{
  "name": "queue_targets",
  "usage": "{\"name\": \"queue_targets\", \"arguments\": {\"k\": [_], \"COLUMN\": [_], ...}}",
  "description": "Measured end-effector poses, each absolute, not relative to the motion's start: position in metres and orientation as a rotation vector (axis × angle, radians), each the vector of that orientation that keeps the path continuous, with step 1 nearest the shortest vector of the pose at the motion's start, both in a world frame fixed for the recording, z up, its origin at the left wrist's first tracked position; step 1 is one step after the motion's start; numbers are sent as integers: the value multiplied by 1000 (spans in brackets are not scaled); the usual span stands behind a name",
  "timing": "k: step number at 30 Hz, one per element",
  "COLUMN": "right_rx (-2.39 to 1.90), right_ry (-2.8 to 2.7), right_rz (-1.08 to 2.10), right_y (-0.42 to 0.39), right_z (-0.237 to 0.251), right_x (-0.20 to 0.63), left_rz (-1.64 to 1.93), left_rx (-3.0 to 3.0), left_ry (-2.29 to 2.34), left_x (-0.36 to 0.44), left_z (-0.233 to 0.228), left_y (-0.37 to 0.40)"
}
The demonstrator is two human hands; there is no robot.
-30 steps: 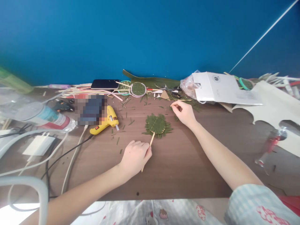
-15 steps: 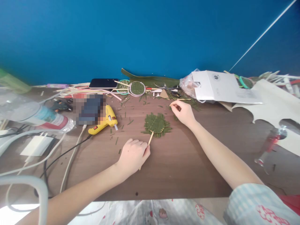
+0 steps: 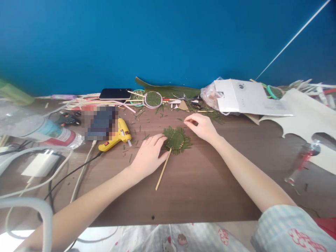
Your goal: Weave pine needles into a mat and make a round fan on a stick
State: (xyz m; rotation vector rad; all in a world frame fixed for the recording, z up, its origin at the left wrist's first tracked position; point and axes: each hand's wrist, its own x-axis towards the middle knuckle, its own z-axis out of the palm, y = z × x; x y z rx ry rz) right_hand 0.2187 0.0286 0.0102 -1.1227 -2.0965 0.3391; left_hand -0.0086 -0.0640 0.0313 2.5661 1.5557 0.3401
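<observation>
- Nearest me on the brown table, a pale stick slants from near left to far right, its far end meeting a round leaf piece. Together they make one long shape, its axis pointing mostly away from the person.
- Just left of that join is the left hand, thumb and fingers spread apart, not wrapped around the stick. Its fingertips reach the leaf piece's left edge and its thumb is by the stick's far end; I can't tell whether either presses down.
- The leaf piece lies between the hands, its ragged fringe showing mostly on the right and far sides. The left hand is clearly the nearer one.
- The right hand is farther off, right and beyond the leaf piece, apart from it. Thumb and fingertips are pinched together; I can't tell if something small is between them.
- Left of the leaf piece, a yellow glue gun rests among green scraps.
- Farthest back, a finished-looking round fan and a white box lie before the blue wall.
</observation>
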Motion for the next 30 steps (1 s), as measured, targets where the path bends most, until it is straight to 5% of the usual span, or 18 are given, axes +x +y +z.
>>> {"name": "queue_targets", "arguments": {"k": [6, 30], "right_rx": [-1002, -1075], "right_ry": [-2378, -2446], "right_rz": [705, 787], "right_y": [23, 21], "right_z": [22, 14], "right_x": [210, 205], "left_rz": [388, 513], "left_rx": [2440, 2408], "left_ry": [1502, 1507], "left_x": [-8, -9], "left_z": [23, 8], "left_y": [-45, -34]}}
